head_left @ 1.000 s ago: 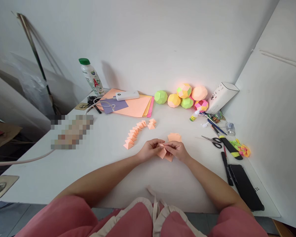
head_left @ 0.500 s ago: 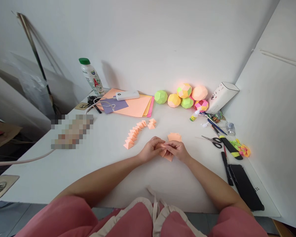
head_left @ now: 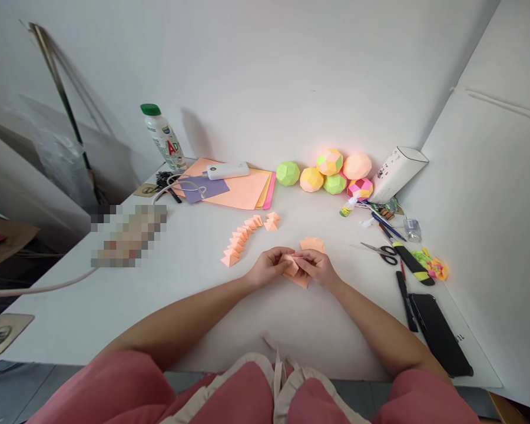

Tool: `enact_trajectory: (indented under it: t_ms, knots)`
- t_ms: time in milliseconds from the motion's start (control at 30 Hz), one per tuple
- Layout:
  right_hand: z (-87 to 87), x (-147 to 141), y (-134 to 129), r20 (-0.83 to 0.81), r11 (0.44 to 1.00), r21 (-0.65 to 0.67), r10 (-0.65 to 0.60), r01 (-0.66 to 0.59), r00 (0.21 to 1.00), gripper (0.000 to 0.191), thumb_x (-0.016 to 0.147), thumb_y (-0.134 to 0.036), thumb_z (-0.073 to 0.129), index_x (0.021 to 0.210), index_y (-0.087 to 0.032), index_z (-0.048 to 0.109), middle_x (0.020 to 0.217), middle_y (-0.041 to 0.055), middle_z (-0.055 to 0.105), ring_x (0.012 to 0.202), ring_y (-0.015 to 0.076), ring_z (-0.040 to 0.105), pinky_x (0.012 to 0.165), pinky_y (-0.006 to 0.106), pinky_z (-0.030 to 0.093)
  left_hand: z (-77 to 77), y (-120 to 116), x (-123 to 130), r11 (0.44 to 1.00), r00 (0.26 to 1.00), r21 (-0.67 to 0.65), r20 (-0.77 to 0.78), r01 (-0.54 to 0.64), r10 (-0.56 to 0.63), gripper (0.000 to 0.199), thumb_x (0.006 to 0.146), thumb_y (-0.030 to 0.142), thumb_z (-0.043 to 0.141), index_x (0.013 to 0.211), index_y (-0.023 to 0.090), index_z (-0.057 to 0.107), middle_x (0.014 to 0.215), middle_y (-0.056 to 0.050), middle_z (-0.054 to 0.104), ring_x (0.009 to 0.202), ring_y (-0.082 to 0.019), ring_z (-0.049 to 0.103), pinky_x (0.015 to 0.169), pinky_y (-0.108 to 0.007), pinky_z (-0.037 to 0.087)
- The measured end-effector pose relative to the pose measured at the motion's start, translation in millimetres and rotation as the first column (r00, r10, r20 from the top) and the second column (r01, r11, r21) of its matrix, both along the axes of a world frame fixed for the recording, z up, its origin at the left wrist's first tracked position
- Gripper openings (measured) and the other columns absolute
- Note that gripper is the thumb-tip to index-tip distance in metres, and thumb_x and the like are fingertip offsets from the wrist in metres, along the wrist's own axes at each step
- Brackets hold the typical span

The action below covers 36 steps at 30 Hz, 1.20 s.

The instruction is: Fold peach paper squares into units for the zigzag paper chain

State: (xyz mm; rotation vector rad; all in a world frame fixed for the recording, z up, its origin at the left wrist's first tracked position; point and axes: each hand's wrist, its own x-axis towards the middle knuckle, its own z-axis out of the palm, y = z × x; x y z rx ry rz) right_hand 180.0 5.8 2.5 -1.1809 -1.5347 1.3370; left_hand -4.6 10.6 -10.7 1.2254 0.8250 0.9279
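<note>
Between my two hands is a small folded orange paper (head_left: 290, 266). My left hand (head_left: 267, 268) pinches it from the left, and my right hand (head_left: 318, 268) has its fingers closed on its right side. Another flat orange piece (head_left: 303, 280) shows beneath the fingers. Just behind my right hand lies a stack of orange paper (head_left: 312, 244). To the left, a curved row of folded orange pieces (head_left: 238, 239) stands on the white table (head_left: 172, 306), with a few more folded pieces (head_left: 271, 221) at its far end.
Paper balls (head_left: 311, 179) sit by the wall beside a white box (head_left: 397, 174). Scissors (head_left: 382, 251), a cutter (head_left: 413, 264) and a black phone (head_left: 441, 335) lie right. Orange sheets (head_left: 242, 191) with a power bank (head_left: 228, 171) and a bottle (head_left: 165, 138) are back left.
My fingers have shifted slightly on the folded paper, and more of its face now shows between them. The things on the table look unmoved.
</note>
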Motion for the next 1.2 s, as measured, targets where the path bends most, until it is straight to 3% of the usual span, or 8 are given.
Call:
enact_trajectory:
  t_ms: [300, 667, 933, 1133, 1200]
  knots:
    - [0.6, -0.9, -1.0, -0.075, 0.997, -0.039, 0.061, -0.064, 0.995, 0.023, 0.074, -0.035, 0.064, 0.087, -0.016, 0.066, 0.067, 0.0015, 0.065, 0.054, 0.0115, 0.06, 0.054, 0.027, 0.052, 0.5, -0.7, 0.6, 1.0, 1.0, -0.001, 0.019, 0.021, -0.021, 0.039, 0.073, 0.037, 0.065, 0.103, 0.015, 0.056, 0.076, -0.004, 0.066, 0.08, -0.018, 0.061, 0.076, -0.035, 0.046]
    - [-1.3, 0.4, -0.7, -0.07, 0.996, -0.032, 0.081, -0.083, 0.994, 0.025, 0.074, -0.037, 0.063, 0.089, -0.017, 0.067, 0.065, 0.0018, 0.065, 0.055, 0.0119, 0.06, 0.055, 0.027, 0.053, -1.8, -0.7, 0.7, 1.0, 0.999, -0.014, 0.035, 0.012, -0.011, 0.039, 0.071, 0.036, 0.067, 0.102, 0.015, 0.057, 0.074, -0.004, 0.065, 0.079, -0.019, 0.062, 0.076, -0.036, 0.046]
    - [-3.9, -1.0, -2.2, -0.06, 0.996, -0.01, 0.086, -0.086, 0.995, 0.03, 0.071, -0.034, 0.066, 0.095, -0.017, 0.065, 0.068, 0.0013, 0.064, 0.058, 0.0128, 0.061, 0.056, 0.028, 0.053, 0.7, -2.8, 2.0, 0.997, 0.996, -0.018, -0.051, -0.072, 0.071, 0.037, 0.072, 0.041, 0.064, 0.097, 0.016, 0.057, 0.068, 0.0, 0.058, 0.063, -0.012, 0.055, 0.062, -0.028, 0.045]
    - [-5.5, -2.4, -3.7, -0.007, 0.998, 0.027, 0.06, -0.06, 0.998, 0.025, 0.074, -0.032, 0.062, 0.094, -0.018, 0.067, 0.074, 0.0035, 0.068, 0.058, 0.0137, 0.062, 0.057, 0.029, 0.054, 2.5, -2.6, 3.1, 0.962, 0.974, 0.239, -0.147, -0.135, 0.173, 0.029, 0.071, 0.042, 0.064, 0.087, 0.019, 0.061, 0.099, -0.008, 0.051, 0.082, -0.016, 0.054, 0.059, -0.027, 0.047]
    - [-4.1, -2.9, -4.0, 0.009, 0.997, 0.041, 0.065, -0.065, 0.998, 0.023, 0.075, -0.032, 0.061, 0.092, -0.018, 0.066, 0.074, 0.0036, 0.068, 0.057, 0.0134, 0.061, 0.056, 0.028, 0.053, 5.3, -3.4, 2.5, 0.964, 0.975, 0.249, -0.176, -0.091, 0.137, 0.027, 0.075, 0.042, 0.061, 0.086, 0.018, 0.061, 0.098, -0.008, 0.053, 0.084, -0.017, 0.054, 0.062, -0.027, 0.047]
